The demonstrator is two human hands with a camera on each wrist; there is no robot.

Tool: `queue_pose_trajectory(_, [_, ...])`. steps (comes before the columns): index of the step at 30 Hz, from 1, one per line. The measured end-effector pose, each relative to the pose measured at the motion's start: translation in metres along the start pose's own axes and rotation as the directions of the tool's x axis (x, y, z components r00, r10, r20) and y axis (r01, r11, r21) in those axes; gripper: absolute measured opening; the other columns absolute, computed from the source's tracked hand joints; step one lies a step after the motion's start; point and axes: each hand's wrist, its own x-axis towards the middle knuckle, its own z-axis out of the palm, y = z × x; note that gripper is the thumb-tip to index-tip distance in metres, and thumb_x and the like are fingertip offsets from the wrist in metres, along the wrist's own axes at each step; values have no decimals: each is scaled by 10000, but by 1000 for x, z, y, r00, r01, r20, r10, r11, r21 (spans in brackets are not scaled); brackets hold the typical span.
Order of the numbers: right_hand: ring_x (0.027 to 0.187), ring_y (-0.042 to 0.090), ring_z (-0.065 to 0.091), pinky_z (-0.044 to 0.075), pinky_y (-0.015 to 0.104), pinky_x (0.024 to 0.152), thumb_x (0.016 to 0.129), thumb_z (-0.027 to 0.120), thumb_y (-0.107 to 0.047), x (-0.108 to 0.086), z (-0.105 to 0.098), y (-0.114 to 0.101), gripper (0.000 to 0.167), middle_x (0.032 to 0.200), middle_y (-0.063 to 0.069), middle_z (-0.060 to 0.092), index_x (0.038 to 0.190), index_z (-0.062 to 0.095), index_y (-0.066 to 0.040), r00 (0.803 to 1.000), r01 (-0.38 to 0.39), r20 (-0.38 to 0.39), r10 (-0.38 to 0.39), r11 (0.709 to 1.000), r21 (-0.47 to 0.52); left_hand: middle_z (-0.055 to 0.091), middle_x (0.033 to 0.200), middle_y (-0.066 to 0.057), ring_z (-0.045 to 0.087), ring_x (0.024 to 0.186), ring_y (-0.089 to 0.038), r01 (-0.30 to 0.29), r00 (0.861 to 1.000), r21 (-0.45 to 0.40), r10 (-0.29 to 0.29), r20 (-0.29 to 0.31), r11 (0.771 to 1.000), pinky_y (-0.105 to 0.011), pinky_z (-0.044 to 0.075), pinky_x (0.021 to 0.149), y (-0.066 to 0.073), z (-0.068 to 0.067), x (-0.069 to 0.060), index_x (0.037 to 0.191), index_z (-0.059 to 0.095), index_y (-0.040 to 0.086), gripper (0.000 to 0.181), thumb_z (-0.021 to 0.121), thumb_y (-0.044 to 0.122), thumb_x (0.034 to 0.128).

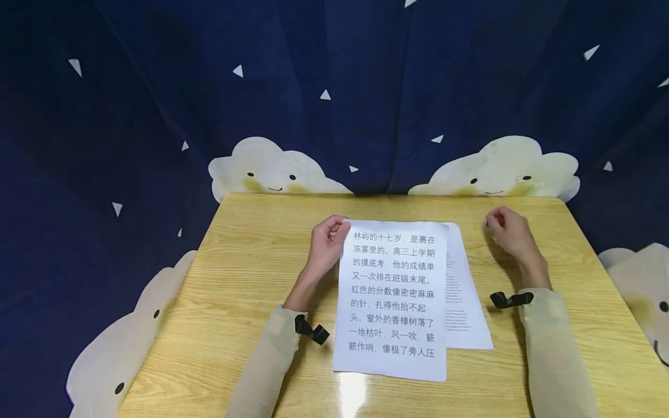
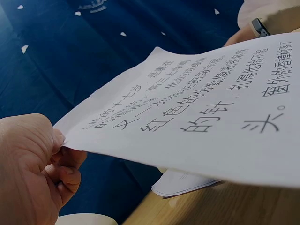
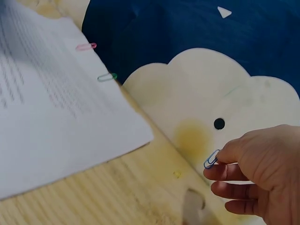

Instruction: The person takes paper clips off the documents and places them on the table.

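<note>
My left hand [image 1: 326, 241] pinches the top left corner of a sheet of paper [image 1: 392, 368] with large Chinese print, raised at a slant in the left wrist view. Partly behind that sheet lies a paper with small print [image 1: 470, 339]. Along its far edge, the right wrist view has a pink paper clip [image 3: 86, 46] and a green paper clip [image 3: 107, 77]. Right of the papers, my right hand [image 1: 513, 235] holds a blue paper clip [image 3: 211, 160] between thumb and index finger, apart from the paper.
The papers are over a light wooden table [image 1: 251, 261]. A small yellow thing [image 3: 177, 174], too blurred to identify, lies near its far edge. Behind hangs a dark blue curtain [image 1: 355, 104] with white triangles and smiling clouds.
</note>
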Motion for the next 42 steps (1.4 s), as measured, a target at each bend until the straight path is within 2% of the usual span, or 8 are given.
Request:
queue_pose_trajectory(11, [922, 329, 513, 416, 405, 746, 1121, 441, -246, 3, 11, 16, 310, 1057, 217, 589, 1163, 585, 25, 999, -39, 3, 39, 999, -28, 711, 862, -239, 564, 466, -88, 5, 1000, -1, -5, -3, 1000, -205, 462, 443, -2, 0, 1, 1056, 701, -73, 146, 609, 40, 1048])
queue_pose_trajectory(20, [940, 353, 518, 420, 430, 759, 1114, 447, -250, 5, 12, 25, 320, 1087, 245, 591, 1164, 582, 35, 999, -46, 13, 46, 999, -28, 713, 897, -265, 571, 480, -109, 30, 1000, 3, -30, -6, 1000, -207, 464, 447, -3, 2, 1, 1073, 704, -72, 165, 602, 57, 1057])
queue_pose_trajectory(26, [925, 346, 531, 426, 429, 751, 1104, 458, -229, 11, 11, 31, 310, 1083, 249, 601, 1136, 601, 44, 1000, -10, 25, 11, 999, -39, 698, 910, -309, 538, 468, -119, 58, 998, 23, -58, -14, 998, -183, 428, 443, 4, 4, 0, 1081, 683, -118, 171, 572, 10, 1059])
queue_pose_trajectory(30, [937, 363, 533, 427, 443, 755, 1096, 475, -228, 16, 12, 32, 319, 1099, 257, 589, 1128, 618, 55, 999, 0, 38, 1, 999, -47, 689, 903, -330, 550, 476, -154, 60, 998, 20, -59, -13, 998, -183, 439, 448, 7, 4, -1, 1076, 671, -148, 171, 560, -20, 1054])
queue_pose_trajectory(33, [942, 380, 546, 432, 434, 744, 1087, 500, -215, 21, 12, 35, 318, 1094, 274, 592, 1114, 632, 73, 999, 11, 49, -8, 998, -61, 692, 901, -325, 542, 476, -141, 51, 999, 24, -50, -13, 998, -180, 432, 442, 3, 3, -1, 1079, 677, -136, 168, 571, -8, 1054])
queue_pose_trajectory(37, [901, 364, 568, 451, 400, 706, 1075, 530, -205, 30, 9, 38, 315, 1067, 281, 638, 1100, 658, 82, 996, 9, 92, -2, 997, -75, 705, 904, -290, 543, 473, -120, 44, 999, 26, -43, -12, 999, -193, 439, 435, -2, 2, -1, 1079, 697, -93, 166, 596, 36, 1055])
queue_pose_trajectory(42, [923, 336, 550, 445, 389, 743, 1064, 557, -226, 40, 5, 38, 319, 1081, 258, 654, 1125, 664, 69, 982, -56, 174, 70, 995, -83, 712, 897, -247, 574, 474, -128, 35, 999, 13, -35, 4, 999, -210, 459, 431, -4, 1, 0, 1072, 705, -64, 166, 601, 65, 1060])
